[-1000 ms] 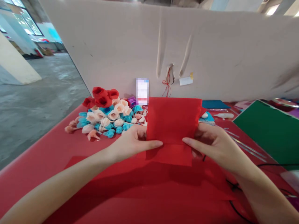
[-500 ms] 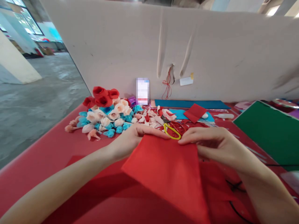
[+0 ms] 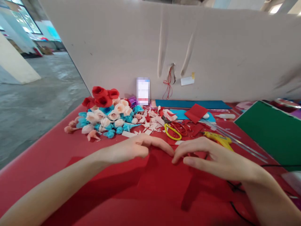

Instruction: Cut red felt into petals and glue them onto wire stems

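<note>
Red paper (image 3: 160, 185) lies flat on the red tabletop beneath my hands, its outline hard to make out against the red table. My left hand (image 3: 131, 147) hovers at the paper's far edge, fingers stretched to the right and thumb apart from them. Opposite it, my right hand (image 3: 209, 157) points leftward, fingertips close to those of the left and thumb separate. Both hands look open, with nothing seen between the fingers. Just beyond the fingertips are scissors with yellow handles (image 3: 172, 137), their blades partly covered by paper scraps (image 3: 152, 123).
Red, white and blue paper flowers (image 3: 110, 116) are heaped at the back left. A yellow glue gun (image 3: 219, 140) lies behind my right hand, near clear sticks (image 3: 244, 145). A green board (image 3: 270, 135) is at right. A phone (image 3: 143, 91) leans against the white panel (image 3: 113, 47).
The red paper held upright in both hands was tipped down toward me and now lies on the table. My fingers have come off it, and the glue gun has come into view.
</note>
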Demonstrator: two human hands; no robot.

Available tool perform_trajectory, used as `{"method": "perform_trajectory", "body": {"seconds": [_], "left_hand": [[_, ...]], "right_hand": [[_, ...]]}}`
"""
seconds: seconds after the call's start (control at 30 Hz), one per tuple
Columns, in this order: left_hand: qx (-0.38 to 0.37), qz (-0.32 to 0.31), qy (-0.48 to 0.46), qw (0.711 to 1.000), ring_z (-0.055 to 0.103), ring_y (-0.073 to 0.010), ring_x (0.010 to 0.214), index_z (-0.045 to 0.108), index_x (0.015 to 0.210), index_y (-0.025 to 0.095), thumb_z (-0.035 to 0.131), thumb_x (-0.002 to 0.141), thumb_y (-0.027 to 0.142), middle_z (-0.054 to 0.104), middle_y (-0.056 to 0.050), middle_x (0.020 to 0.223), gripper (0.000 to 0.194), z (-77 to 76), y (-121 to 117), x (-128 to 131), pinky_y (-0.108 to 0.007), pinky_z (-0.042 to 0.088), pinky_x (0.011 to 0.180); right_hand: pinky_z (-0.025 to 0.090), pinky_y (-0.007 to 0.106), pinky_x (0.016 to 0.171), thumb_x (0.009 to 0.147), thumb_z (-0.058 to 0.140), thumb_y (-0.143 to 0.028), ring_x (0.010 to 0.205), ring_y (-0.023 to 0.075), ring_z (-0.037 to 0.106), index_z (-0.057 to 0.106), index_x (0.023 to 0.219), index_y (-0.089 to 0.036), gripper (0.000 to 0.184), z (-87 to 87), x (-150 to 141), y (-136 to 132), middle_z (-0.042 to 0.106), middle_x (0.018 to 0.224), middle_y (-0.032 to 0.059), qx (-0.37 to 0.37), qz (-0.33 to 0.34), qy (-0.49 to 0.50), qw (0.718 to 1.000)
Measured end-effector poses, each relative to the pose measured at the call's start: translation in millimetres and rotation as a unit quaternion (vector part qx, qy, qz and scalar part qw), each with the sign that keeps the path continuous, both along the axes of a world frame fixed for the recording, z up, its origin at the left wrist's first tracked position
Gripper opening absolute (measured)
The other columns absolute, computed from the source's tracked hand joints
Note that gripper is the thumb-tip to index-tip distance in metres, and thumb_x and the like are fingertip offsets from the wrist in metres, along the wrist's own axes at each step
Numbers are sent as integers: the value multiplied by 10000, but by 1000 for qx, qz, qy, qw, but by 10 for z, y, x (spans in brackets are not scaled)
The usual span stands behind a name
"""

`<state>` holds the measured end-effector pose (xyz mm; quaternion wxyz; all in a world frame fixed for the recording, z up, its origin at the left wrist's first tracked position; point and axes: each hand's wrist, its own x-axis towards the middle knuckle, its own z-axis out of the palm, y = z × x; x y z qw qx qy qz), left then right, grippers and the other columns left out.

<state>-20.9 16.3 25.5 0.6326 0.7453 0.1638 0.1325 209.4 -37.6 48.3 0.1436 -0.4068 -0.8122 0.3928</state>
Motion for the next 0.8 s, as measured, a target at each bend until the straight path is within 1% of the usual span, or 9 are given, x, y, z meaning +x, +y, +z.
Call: {"method": "perform_trajectory", "body": {"seconds": [0.1, 0.2, 0.37, 0.47, 0.53, 0.6, 0.63, 0.7, 0.8], "left_hand": [[26, 34, 48, 998, 565, -178, 989, 640, 994, 189, 475, 761, 142, 637, -26, 1053, 289, -1, -74, 50, -249, 432, 865], [30, 84, 75, 993, 594, -150, 915, 634, 990, 207, 543, 745, 138, 653, -10, 1008, 270, -3, -130, 88, -202, 469, 758], [21, 130, 55, 990, 617, -137, 883, 657, 938, 231, 538, 726, 77, 668, 8, 984, 288, -5, -95, 56, -170, 481, 695], [19, 143, 32, 989, 627, -141, 871, 669, 928, 235, 547, 724, 75, 671, 5, 982, 287, -6, -49, 28, -166, 487, 679], [16, 152, 21, 988, 631, -141, 860, 675, 921, 237, 556, 718, 76, 674, 4, 980, 286, -12, -33, 35, -171, 492, 677], [15, 158, 17, 987, 638, -142, 828, 677, 915, 236, 560, 709, 75, 678, 2, 971, 287, -17, -37, 62, -179, 499, 659], [18, 162, 17, 987, 640, -144, 813, 676, 913, 234, 558, 706, 74, 681, 0, 960, 287, -17, -48, 78, -186, 502, 651], [42, 168, 16, 985, 638, -147, 810, 675, 908, 225, 549, 698, 59, 684, -1, 940, 295, -11, -83, 104, -199, 503, 669], [131, 170, 28, 976, 620, -132, 840, 671, 885, 205, 489, 696, 12, 681, 7, 916, 326, 13, -123, 91, -192, 477, 731]], "right_hand": [[426, 200, 708, 872, 431, -310, 748, 122, 594, 677, 871, -198, 270, -71, -53, 22, 675, 827, -4, -5, 1, -9, 1000], [427, 201, 672, 874, 425, -280, 712, 116, 591, 679, 865, -197, 267, -83, -34, 38, 674, 803, -6, -3, 4, -9, 1000], [426, 213, 626, 850, 456, -256, 658, 122, 589, 683, 767, -187, 251, 33, 130, 41, 661, 722, 0, 12, 26, -32, 999], [411, 214, 559, 835, 474, -275, 590, 118, 577, 662, 648, -189, 278, 110, 213, 31, 637, 626, -2, 14, -6, -28, 1000], [422, 215, 610, 831, 478, -311, 654, 130, 589, 651, 632, -199, 287, 120, 211, 25, 636, 673, 6, 48, -58, 8, 997], [424, 219, 734, 833, 477, -342, 800, 149, 591, 668, 686, -220, 270, 89, 160, 23, 644, 847, 13, 86, -96, 40, 991], [416, 219, 778, 837, 474, -344, 856, 153, 583, 678, 724, -233, 258, 61, 123, 24, 636, 932, 8, 90, -99, 45, 990], [422, 199, 770, 851, 458, -322, 861, 138, 585, 681, 763, -250, 251, 0, 46, 26, 638, 965, -11, 64, -87, 35, 994], [430, 173, 699, 859, 442, -282, 761, 112, 595, 665, 745, -236, 255, -52, -17, 31, 666, 811, -29, 28, -85, 18, 996]]}}
